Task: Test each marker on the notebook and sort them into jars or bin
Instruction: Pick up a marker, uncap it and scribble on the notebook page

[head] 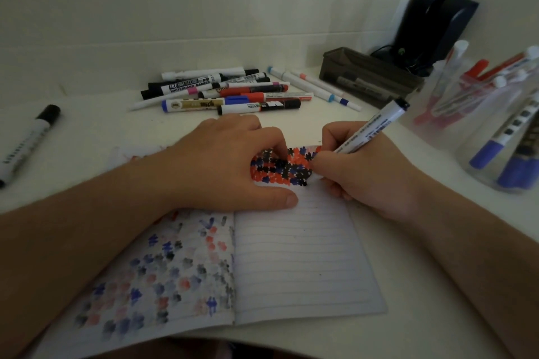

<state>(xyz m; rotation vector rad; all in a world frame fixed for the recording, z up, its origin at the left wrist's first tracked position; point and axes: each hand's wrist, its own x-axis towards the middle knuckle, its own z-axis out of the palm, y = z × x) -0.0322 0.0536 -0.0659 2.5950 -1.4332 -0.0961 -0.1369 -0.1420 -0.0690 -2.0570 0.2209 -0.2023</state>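
Note:
An open lined notebook (297, 259) lies on the white desk, its top right page full of red, blue and black marks. My left hand (221, 166) rests flat on the notebook's top, fingers bent over the marks. My right hand (361, 172) grips a white marker (376, 128) with a dark end cap pointing up and right; its tip is hidden behind my fingers at the page. A pile of markers (233, 93) lies behind the notebook. Two clear jars (472, 102) (507, 148) at right hold red and blue markers. A dark bin (370, 76) sits at back right.
One black-capped marker (26, 143) lies alone at the far left of the desk. A dark device with cables (434, 29) stands in the back right corner beside the wall. The left notebook page shows faded colour blots.

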